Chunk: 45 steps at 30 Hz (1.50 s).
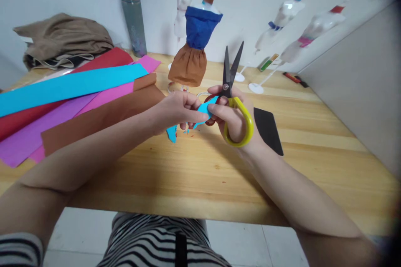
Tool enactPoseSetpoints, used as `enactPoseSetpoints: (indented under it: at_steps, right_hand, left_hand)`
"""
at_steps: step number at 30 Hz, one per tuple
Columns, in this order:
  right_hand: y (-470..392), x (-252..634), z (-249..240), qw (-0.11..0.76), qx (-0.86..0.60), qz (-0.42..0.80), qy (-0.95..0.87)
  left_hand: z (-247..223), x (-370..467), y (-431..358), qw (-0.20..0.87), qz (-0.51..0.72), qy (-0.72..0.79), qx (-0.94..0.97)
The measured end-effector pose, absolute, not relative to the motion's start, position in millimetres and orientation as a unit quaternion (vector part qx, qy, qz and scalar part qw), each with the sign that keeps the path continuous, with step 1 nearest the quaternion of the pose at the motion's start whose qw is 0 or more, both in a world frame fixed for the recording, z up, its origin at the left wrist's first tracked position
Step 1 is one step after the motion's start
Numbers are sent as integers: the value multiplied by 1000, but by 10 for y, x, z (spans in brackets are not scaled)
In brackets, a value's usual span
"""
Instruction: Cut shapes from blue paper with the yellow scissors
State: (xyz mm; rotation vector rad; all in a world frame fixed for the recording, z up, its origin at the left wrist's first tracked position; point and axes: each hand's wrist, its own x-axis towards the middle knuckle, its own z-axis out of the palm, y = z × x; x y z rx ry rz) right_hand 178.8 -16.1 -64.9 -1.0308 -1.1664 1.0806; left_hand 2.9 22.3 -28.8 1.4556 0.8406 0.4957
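Your right hand point(233, 119) is closed through the yellow handles of the scissors point(232, 91), blades parted and pointing up and away; your left hand point(175, 110) pinches a small blue paper piece point(205, 110) against the scissors' pivot, above the middle of the counter point(203, 175). Largest to smallest otherwise: long paper sheets fan over the counter's left side, a cyan strip point(69, 85) lying on top of red, magenta and brown ones. A folded tan cloth point(62, 39) sits far left by the wall, near a steel flask point(131, 12). A dress form in blue and brown paper point(196, 46) stands just beyond your hands. A black card point(267, 129) lies beside your right wrist. A blue scrap point(171, 133) lies below your left hand.
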Motion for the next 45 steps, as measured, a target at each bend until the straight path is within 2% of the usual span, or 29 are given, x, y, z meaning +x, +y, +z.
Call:
enactPoseSetpoints:
  at_steps: [6, 8, 10, 12, 14, 16, 18, 23, 29, 31, 34, 37, 39, 40, 42, 45]
  right_hand:
    - [-158, 1783, -630, 610, -424, 454, -491]
    - [-139, 1797, -604, 624, -417, 458, -476]
    - [-123, 1812, -571, 628, -414, 482, -449]
    - [-123, 1822, -536, 613, -410, 526, -424]
    - [-144, 1825, -505, 583, -402, 570, -418]
    - [-184, 1824, -480, 552, -396, 597, -427]
    - [-230, 1818, -464, 537, -394, 608, -433]
    - [-290, 1769, -469, 529, -395, 609, -439]
    - [-278, 1742, -467, 566, -423, 526, -474]
    - [-287, 1750, -445, 582, -428, 493, -485]
    - [-306, 1762, -401, 613, -433, 432, -500]
    - [-315, 1771, -371, 627, -437, 386, -516]
    - [-317, 1775, -364, 623, -434, 380, -528]
    - [-319, 1776, -363, 618, -434, 380, -535]
    - [-327, 1774, -360, 608, -436, 379, -545]
    - [-344, 1766, -348, 599, -446, 380, -546]
  left_hand:
    - [-247, 44, 199, 618, 236, 378, 648]
    - [-271, 26, 205, 578, 276, 354, 682]
    - [-313, -3, 223, 467, 351, 327, 743]
    - [-355, -45, 255, 307, 418, 287, 805]
    - [-379, -97, 300, 156, 438, 240, 852]
    - [-378, -148, 342, 54, 418, 193, 886]
    - [-361, -185, 368, 8, 388, 154, 909]
    - [-382, -207, 376, -23, 375, 117, 919]
    - [-592, -182, 464, -216, 503, 65, 834]
    - [-610, -156, 482, -173, 534, 136, 816]
    - [-527, -104, 434, 11, 542, 295, 786]
    - [-383, -57, 305, 308, 451, 403, 734]
    - [-318, -31, 208, 520, 362, 382, 673]
    - [-302, -19, 164, 594, 336, 359, 637]
    - [-296, 5, 92, 671, 324, 322, 584]
    - [-321, 34, 35, 703, 350, 305, 539]
